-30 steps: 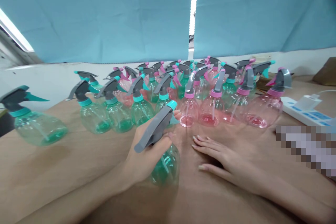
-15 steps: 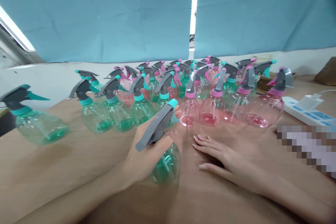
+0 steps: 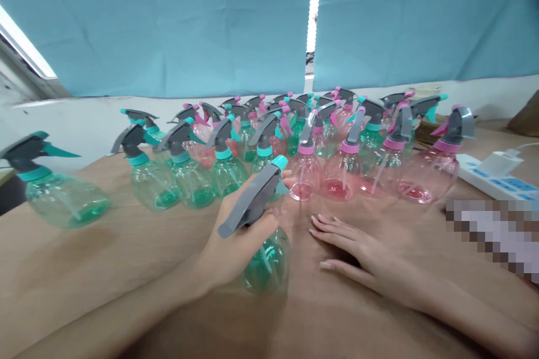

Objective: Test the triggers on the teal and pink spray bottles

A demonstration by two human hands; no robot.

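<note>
Nothing moved but slight view shift: my left hand [image 3: 238,249] still grips green spray bottle [image 3: 272,263] below its trigger head, before bottle rows [image 3: 304,174]. Right hand [image 3: 356,247] stays palm-down on table [image 3: 324,320], holding nothing. Handling seems paused.

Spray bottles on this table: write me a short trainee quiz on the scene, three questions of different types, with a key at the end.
1. Multiple choice. What colour is the nozzle tip of the spray bottle in the left hand?
a) pink
b) turquoise
c) white

2. True or false. The right hand is gripping a bottle.

3. Fill in the gap. The front row of pink bottles stands to the left of a white ____.

Key:
1. b
2. False; it lies on the table and holds nothing.
3. power strip
</note>
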